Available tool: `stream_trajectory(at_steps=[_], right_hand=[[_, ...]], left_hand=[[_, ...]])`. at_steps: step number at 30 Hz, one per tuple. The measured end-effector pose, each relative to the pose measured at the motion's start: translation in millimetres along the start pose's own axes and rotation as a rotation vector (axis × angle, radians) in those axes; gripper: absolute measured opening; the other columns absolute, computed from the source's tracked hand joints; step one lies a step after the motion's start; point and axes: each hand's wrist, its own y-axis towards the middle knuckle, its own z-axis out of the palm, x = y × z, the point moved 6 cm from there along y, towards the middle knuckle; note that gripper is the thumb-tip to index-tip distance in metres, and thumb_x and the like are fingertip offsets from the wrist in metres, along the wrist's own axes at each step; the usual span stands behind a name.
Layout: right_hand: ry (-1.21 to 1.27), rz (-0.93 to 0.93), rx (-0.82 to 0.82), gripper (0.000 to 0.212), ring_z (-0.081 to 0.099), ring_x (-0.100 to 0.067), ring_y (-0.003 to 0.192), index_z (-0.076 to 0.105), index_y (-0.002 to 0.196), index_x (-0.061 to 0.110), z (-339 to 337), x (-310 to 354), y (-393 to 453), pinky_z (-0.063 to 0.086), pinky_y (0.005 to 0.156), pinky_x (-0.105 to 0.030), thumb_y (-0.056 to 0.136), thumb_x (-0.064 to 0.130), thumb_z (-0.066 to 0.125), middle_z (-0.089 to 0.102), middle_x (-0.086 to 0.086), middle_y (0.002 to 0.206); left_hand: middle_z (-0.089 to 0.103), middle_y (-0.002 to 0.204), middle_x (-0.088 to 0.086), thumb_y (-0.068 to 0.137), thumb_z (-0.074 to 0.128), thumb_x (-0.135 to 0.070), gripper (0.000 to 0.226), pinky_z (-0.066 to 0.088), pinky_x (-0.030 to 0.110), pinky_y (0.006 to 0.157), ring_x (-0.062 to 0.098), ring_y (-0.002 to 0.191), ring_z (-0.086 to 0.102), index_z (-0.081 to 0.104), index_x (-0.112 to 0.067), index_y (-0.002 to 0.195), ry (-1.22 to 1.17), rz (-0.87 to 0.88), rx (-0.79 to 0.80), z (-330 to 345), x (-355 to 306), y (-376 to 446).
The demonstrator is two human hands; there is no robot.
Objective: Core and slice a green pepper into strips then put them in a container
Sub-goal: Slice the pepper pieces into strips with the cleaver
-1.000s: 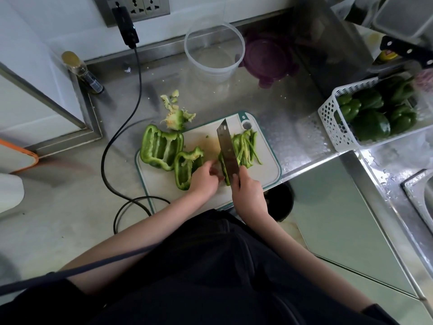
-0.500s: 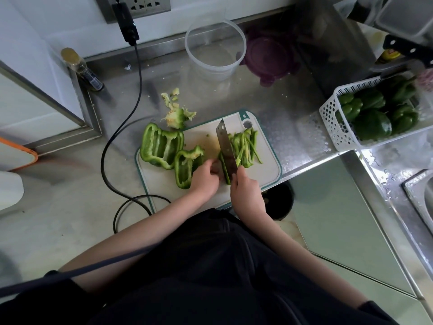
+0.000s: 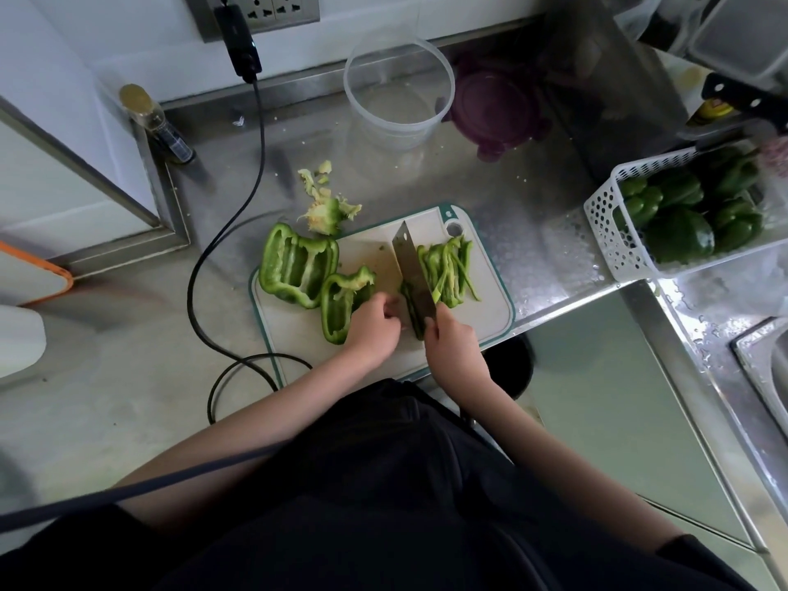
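On the white cutting board (image 3: 490, 317) lie a large opened green pepper piece (image 3: 296, 268) at the left and a smaller piece (image 3: 341, 305) beside it. A pile of cut strips (image 3: 447, 270) lies to the right of the cleaver (image 3: 413, 275). My right hand (image 3: 452, 347) grips the cleaver's handle, blade down on a narrow pepper piece (image 3: 411, 309). My left hand (image 3: 373, 326) has its fingers curled, holding that piece just left of the blade. The pepper core and scraps (image 3: 326, 209) lie off the board, behind it. A clear round container (image 3: 398, 91) stands at the back.
A purple lid (image 3: 499, 108) lies right of the container. A white perforated basket (image 3: 614, 232) holds whole green peppers at the right. A black cable (image 3: 230, 232) loops left of the board. A small bottle (image 3: 157, 121) stands at back left. A sink edge (image 3: 759, 356) shows far right.
The cleaver has shifted slightly left between cuts along the narrow pepper piece, and my left hand has crept back with it. The strip pile is unchanged in place.
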Motion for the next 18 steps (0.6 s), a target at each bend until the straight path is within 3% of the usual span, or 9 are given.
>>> stream_trajectory(at_steps=[3,7,11,15,18], right_hand=[[0.015,-0.003,0.003,0.021,0.056,-0.035,0.069,0.045,0.099,0.004,-2.8,-4.8,0.4,0.044,0.058,-0.04,0.102,0.023,0.035,0.057,-0.017,0.079],[0.031,-0.044,-0.018,0.02,0.052,-0.031,0.063,0.042,0.091,0.006,-8.1,6.1,16.9,0.038,0.052,-0.034,0.102,0.022,0.035,0.053,-0.013,0.073],[0.162,-0.052,0.013,0.02,0.051,-0.017,0.055,0.054,0.107,0.012,-18.7,-7.9,12.6,0.043,0.049,-0.028,0.1,0.022,0.039,0.06,-0.003,0.077],[0.474,0.021,0.003,0.018,0.032,-0.016,0.038,0.047,0.082,0.022,-35.8,-17.7,3.8,0.032,0.036,-0.023,0.099,0.022,0.041,0.038,0.002,0.052],[0.612,0.065,0.007,0.026,0.028,-0.016,0.036,0.033,0.074,0.015,-39.3,-18.7,0.3,0.028,0.037,-0.022,0.098,0.019,0.041,0.031,0.004,0.045]], left_hand=[[0.06,0.113,0.005,0.091,0.043,-0.003,0.035,0.05,0.03,0.074,0.018,0.093,0.06,0.051,-0.01,0.124,0.023,-0.005,0.009,-0.8,3.6,0.6],[0.065,0.102,0.009,0.092,0.042,-0.003,0.025,0.052,0.033,0.077,0.019,0.083,0.063,0.056,-0.006,0.113,-0.034,-0.02,0.005,1.2,5.4,2.0],[0.066,0.101,0.007,0.095,0.043,-0.014,0.02,0.052,0.038,0.084,0.022,0.092,0.063,0.058,-0.012,0.107,-0.034,0.003,-0.017,-1.4,-2.4,5.0],[0.064,0.084,0.003,0.097,0.049,-0.03,0.021,0.05,0.044,0.092,0.031,0.095,0.065,0.058,-0.017,0.083,-0.252,-0.041,0.01,-1.0,-7.8,10.9],[0.063,0.088,0.003,0.095,0.053,-0.027,0.018,0.052,0.032,0.09,0.019,0.09,0.064,0.06,-0.01,0.097,-0.499,-0.085,0.068,3.0,-18.5,12.8]])
